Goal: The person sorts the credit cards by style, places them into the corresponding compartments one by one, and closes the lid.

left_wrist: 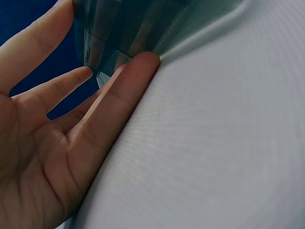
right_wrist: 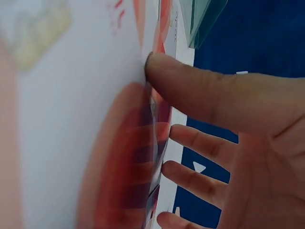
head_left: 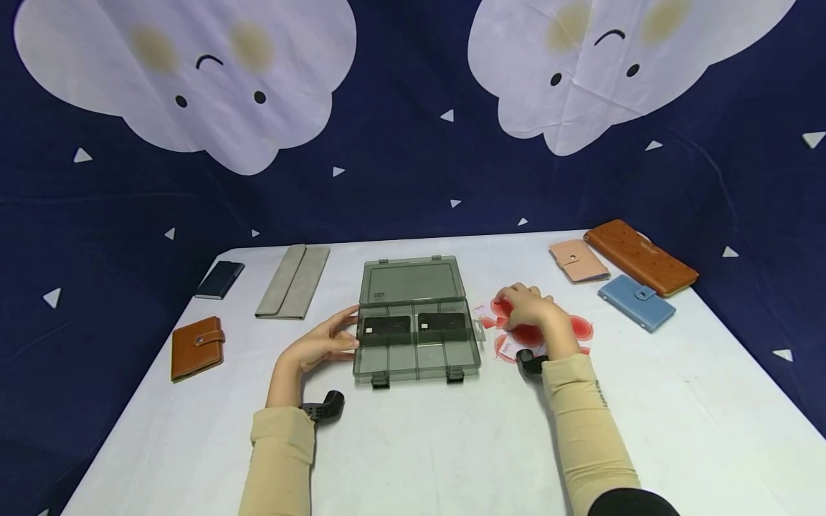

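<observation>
A see-through grey-green compartment box (head_left: 418, 362) lies with its lid (head_left: 413, 281) raised at the back. Inside, a black chip card (head_left: 387, 326) and a second black chip card (head_left: 442, 322) occupy the rear compartments. My left hand (head_left: 323, 344) rests against the box's left side, its fingers extended along the wall and the table. Right of the box, my right hand (head_left: 532, 309) reaches down onto a spread of red-and-white cards (head_left: 528, 335). In the right wrist view, its thumb and fingertips touch the glossy cards (right_wrist: 114, 157), with a gap between thumb and fingers.
On the left lie a brown snap wallet (head_left: 197, 348), a dark card holder (head_left: 220, 279) and a grey folding case (head_left: 293, 282). Right of the cards are a pink card holder (head_left: 578, 261), a long brown wallet (head_left: 641, 256) and a blue snap wallet (head_left: 636, 302).
</observation>
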A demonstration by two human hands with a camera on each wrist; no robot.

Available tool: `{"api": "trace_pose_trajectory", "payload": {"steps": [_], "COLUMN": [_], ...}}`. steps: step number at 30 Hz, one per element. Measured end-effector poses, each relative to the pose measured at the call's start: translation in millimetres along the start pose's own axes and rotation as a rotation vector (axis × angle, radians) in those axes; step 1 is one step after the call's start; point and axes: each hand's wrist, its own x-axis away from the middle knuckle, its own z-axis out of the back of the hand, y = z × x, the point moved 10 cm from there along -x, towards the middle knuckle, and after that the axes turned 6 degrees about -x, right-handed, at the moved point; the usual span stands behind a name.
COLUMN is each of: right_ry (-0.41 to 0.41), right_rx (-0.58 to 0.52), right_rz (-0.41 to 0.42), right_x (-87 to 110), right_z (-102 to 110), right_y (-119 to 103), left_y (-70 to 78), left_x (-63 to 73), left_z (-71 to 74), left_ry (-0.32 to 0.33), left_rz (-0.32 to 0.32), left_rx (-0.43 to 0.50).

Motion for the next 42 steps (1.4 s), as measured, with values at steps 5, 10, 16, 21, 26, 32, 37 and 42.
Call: {"api": "trace_pose_trajectory", "payload": {"steps": [5,10,16,21,26,32,37,42], "right_ry": [0.043,0.112,0.109,0.110,0.265,0.402,0.369,0.269], "right_rx": [-0.037,-0.059,-0.133,-0.303,-0.308,-0.418,-0.620,-0.702], "right_rz": [-0.013,-0.031,-0.068,-0.098,-0.078,-0.017,0.082,0.185], "right_x": [-0.5,-0.3,-1.4,-0.9,6.9,16.7,18.9,21.8], "right_z": [4.4,12.0,14.1,16.9,36.7,55.5,52.5,38.4], "right_y": [6.2,10.9,16.1,17.7,10.5,-11.8,-43.2,-79.8], "left_y": [-0.3,0.1,0.7,-0.2,0.1,0.6,-0.4,-0.4], "left_x": [-0.1,-0.4,-0.4,-0.5,-0.8,-1.2,-0.7,-0.8], "left_z": [0.3,0.1,-0.7,-0.3,-0.1,-0.6,0.3,0.1], "left_ry": [-0.008,-0.007,-0.002,-0.003,-0.004,-0.007,0.001,-0.006], "left_rz": [-0.005,-0.006,0.000,0.000,-0.003,-0.006,-0.001,-0.012], "left_rx": [-0.001,0.007,0.009,0.014,0.021,0.012,0.003,0.005]}}
